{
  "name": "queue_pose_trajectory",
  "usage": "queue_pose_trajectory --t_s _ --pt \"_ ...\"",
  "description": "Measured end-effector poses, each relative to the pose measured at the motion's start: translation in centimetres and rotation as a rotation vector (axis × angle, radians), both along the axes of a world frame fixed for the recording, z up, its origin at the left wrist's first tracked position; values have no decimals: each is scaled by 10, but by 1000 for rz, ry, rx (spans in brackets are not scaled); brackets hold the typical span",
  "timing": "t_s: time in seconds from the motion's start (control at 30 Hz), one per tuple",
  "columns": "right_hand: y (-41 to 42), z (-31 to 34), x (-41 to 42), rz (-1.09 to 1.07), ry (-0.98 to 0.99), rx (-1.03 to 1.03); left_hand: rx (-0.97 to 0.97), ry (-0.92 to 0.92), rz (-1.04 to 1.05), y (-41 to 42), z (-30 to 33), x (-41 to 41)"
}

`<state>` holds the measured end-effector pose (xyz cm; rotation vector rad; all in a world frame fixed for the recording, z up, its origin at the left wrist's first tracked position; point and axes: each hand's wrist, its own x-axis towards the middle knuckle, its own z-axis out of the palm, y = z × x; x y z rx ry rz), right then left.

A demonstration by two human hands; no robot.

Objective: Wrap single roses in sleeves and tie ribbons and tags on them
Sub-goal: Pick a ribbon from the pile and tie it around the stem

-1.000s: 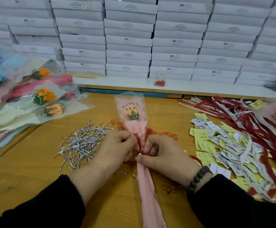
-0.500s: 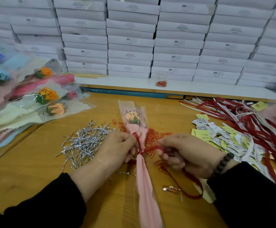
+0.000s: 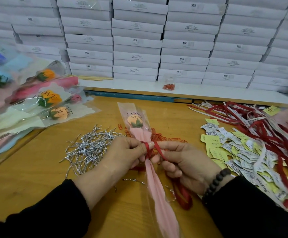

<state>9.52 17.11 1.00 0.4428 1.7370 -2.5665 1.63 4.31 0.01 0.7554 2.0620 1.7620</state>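
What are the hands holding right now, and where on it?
Left hand grips the sleeved rose at its gathered neck; right hand pinches the red ribbon wrapped there.

Wooden table [image 3: 37,177] — twist ties [image 3: 88,146], paper tags [image 3: 234,148], ribbons [image 3: 263,122]

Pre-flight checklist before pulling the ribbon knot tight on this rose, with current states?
1. Left hand pinches the sleeve neck where the red ribbon wraps: ok.
2. Right hand grips the ribbon's free length: ok.
3. Ribbon sits below the rose head, on the gathered part of the pink sleeve: ok.
4. Knot actually formed: cannot tell, fingers cover it.
5. Tag threaded on the ribbon: cannot tell; none visible at the neck.
6. Tags pile within easy reach on the right: ok.
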Motion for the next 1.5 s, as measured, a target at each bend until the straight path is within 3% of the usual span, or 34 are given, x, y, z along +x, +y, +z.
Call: queue_pose_trajectory --t_s 0.33,0.53,0.7,0.93,1.07,1.33,1.5 --pt "-6 -9 -1 -152 47 146 -12 7 -38 2 1 2" --pt "-8 -13 1 -129 186 579 -40 47 -68 1 1 1" --pt "-9 -19 0 -112 313 784 -1 3 -124 -4 4 0" --pt "-3 -16 2 -38 411 899 88 -157 -287 -9 13 3" --pt "0 -11 3 54 392 941 42 -173 -358 -12 18 6" --pt "0 -12 -1 -7 321 953 -121 -80 -205 -9 10 1" --pt "1 -10 0 -15 262 842 -148 -27 -167 -7 10 1"
